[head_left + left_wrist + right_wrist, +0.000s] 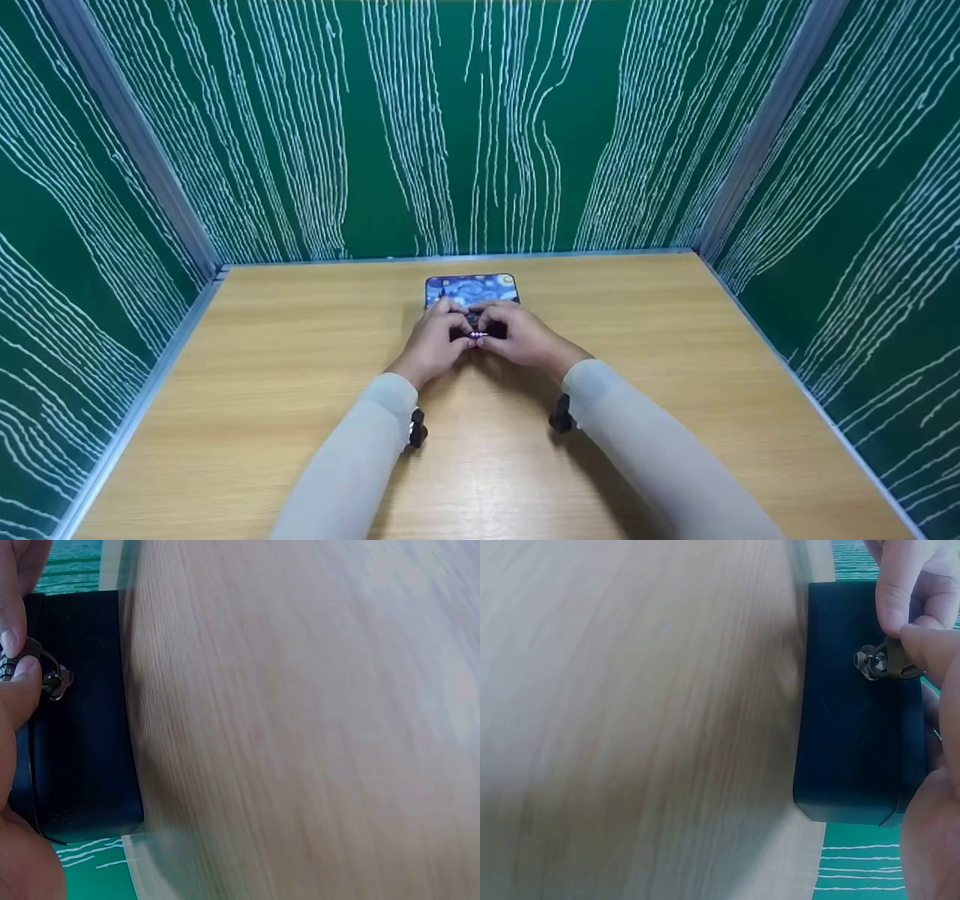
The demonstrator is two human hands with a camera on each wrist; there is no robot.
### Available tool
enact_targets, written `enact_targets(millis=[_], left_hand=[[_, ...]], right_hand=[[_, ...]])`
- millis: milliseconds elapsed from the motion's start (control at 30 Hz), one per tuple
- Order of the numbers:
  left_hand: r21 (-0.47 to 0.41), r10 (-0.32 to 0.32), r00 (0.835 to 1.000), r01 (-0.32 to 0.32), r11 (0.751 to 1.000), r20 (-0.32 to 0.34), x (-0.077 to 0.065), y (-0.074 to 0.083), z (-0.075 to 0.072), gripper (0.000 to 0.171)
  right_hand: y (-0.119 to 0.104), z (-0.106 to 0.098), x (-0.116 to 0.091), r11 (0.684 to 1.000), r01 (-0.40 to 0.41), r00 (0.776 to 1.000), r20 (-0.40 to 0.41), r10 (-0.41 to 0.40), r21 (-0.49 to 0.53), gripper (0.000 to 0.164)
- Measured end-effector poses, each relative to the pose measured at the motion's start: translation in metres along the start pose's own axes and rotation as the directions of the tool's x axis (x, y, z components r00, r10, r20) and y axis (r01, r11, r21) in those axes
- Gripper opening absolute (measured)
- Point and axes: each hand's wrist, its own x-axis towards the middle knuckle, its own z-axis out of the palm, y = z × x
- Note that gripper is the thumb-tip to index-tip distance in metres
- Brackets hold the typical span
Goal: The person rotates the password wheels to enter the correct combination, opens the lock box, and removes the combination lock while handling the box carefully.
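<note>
At dark box (851,742) front, padlock (900,669) between left grip (437,335), right grip (523,335), both pinching it.

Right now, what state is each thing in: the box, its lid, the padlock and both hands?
Box: standing on the table, lid side up.
Lid: looks shut.
Padlock: hooked on the front clasp; locked or unlocked, cannot tell.
Left hand: fingers curled, pinching the padlock.
Right hand: fingers curled, also pinching the padlock.
</note>
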Motion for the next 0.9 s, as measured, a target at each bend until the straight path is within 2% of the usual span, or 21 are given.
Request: enact_targets(millis=[167, 400, 600, 900], left_hand=[[-0.003, -0.004, 1.0, 0.004, 1.0, -0.002, -0.0003, -0.0002, 0.0, 0.007], [0.006, 0.033, 0.999, -0.033, 0.999, -0.024, -0.0004, -0.0014, 0.0012, 0.007], [0.002, 0.021, 0.999, -0.021, 1.0, -0.024, -0.0007, -0.001, 0.0015, 0.007], [-0.005, 0.015, 1.0, -0.015, 1.0, -0.018, -0.0002, -0.0003, 0.0016, 0.007]], right_hand=[[-0.0001, -0.0001, 0.0002, 1.0, -0.013, 1.0, 0.001, 0.013, 0.009, 0.007], [0.0005, 0.0004, -0.0003, 0.999, 0.043, 0.999, -0.006, -0.043, -0.009, 0.007], [0.001, 0.0005, -0.0009, 1.0, 0.016, 1.0, -0.003, -0.016, 0.005, 0.012], [0.0013, 0.0005, -0.0003, 0.999, 0.041, 0.999, -0.011, -0.041, 0.003, 0.009]])
